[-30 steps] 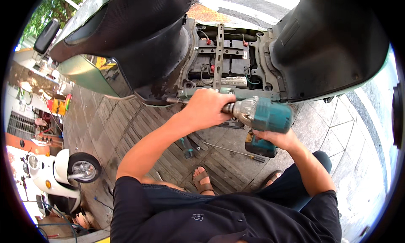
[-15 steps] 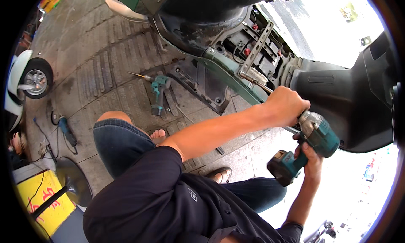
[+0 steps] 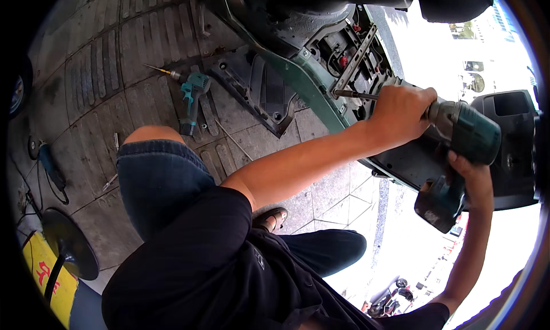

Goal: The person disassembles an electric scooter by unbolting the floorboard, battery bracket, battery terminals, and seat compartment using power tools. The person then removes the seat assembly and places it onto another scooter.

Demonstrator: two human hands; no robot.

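My right hand [image 3: 472,178] is closed around the handle of a teal and black cordless impact driver [image 3: 474,136]. The fingers of my left hand [image 3: 401,113] wrap around the long driver bit [image 3: 361,95], close to the driver's nose. The bit's far tip meets, or lies very near, the lower end of a perforated metal bar [image 3: 355,58]; exact contact is hard to make out. That bar spans the opened compartment of a green scooter [image 3: 321,103], where dark parts and a red-capped terminal [image 3: 343,61] show.
On the paving to the left lie a second teal cordless drill [image 3: 192,98], a black plastic panel [image 3: 252,89] and a thin rod [image 3: 234,140]. Farther left are a corded angle grinder [image 3: 50,164] and a round black stand base [image 3: 70,244]. My bent knees are below the scooter.
The view has shifted. Both hands and the impact driver appear farther right and slightly higher, with the bit's tip still by the bar's lower end. Both grips are kept.
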